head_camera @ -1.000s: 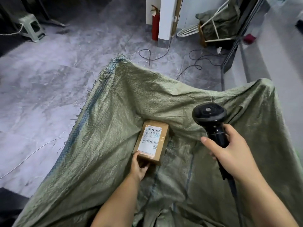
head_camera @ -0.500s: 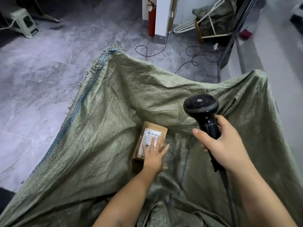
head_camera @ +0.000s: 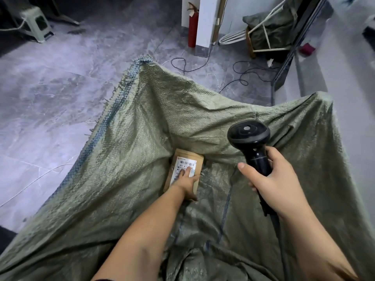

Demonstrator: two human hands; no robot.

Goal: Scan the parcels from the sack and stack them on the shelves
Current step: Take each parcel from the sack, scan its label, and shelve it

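Small cardboard parcel (head_camera: 191,157) lies deep in the open green woven sack (head_camera: 132,159), in the fold at the sack's middle, label side up. White shipping label (head_camera: 185,163) w/ barcodes faces the camera; print is too small to read beyond a few chars.

L hand (head_camera: 185,180) lies flat & open on top of the parcel. Its fingers (head_camera: 182,173) are straight, tips on the label, covering the label's near half. Thumb sits at the box's right edge; can't tell if it hooks the side.

R hand (head_camera: 279,179) grips the handle of a black barcode scanner (head_camera: 248,133), fingers curled round the handle, thumb stuck out to the left. Scanner head is up, above & right of the parcel, not touching it. Its cable (head_camera: 282,236) runs down past the R wrist.

Sack spreads wide over the grey marbled floor (head_camera: 50,94), w/ a frayed blue-striped hem (head_camera: 105,126) on the left side. Its far right corner is draped up over smth hidden.

Bkgd:
- red fire extinguisher (head_camera: 192,27) against a white pillar (head_camera: 209,19)
- pale green plastic stool (head_camera: 39,24) far left
- dark cables (head_camera: 243,72) loose on the floor
- second sack (head_camera: 269,25), also green, on a white wire frame top right
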